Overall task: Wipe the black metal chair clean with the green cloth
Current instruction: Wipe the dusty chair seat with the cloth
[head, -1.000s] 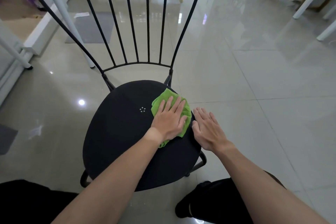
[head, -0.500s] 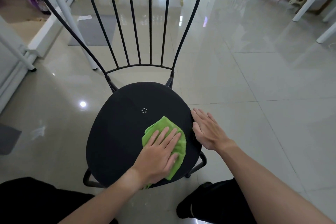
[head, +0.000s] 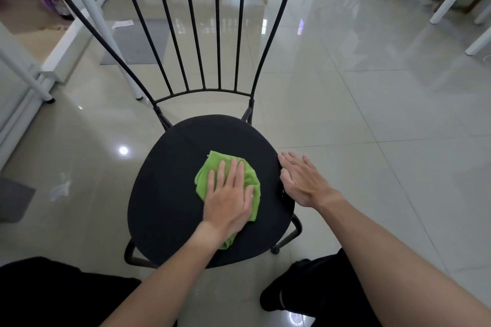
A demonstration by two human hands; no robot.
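Observation:
The black metal chair (head: 170, 194) stands in front of me, its round seat facing up and its thin-barred back rising toward the top of the view. A crumpled green cloth (head: 212, 175) lies near the middle of the seat. My left hand (head: 228, 202) presses flat on the cloth, fingers spread and pointing away from me, covering most of it. My right hand (head: 300, 183) rests palm down on the seat's right edge, fingers together, holding nothing.
Glossy pale floor tiles surround the chair. A grey mat (head: 135, 40) lies beyond the chair back on the left. White furniture legs (head: 449, 0) stand at the far right, and a white frame (head: 32, 79) at the left. My dark-clothed knees are below.
My left hand slid the cloth from the seat's right rear down to the front, then back up and left to the middle. The right hand stayed on the right edge.

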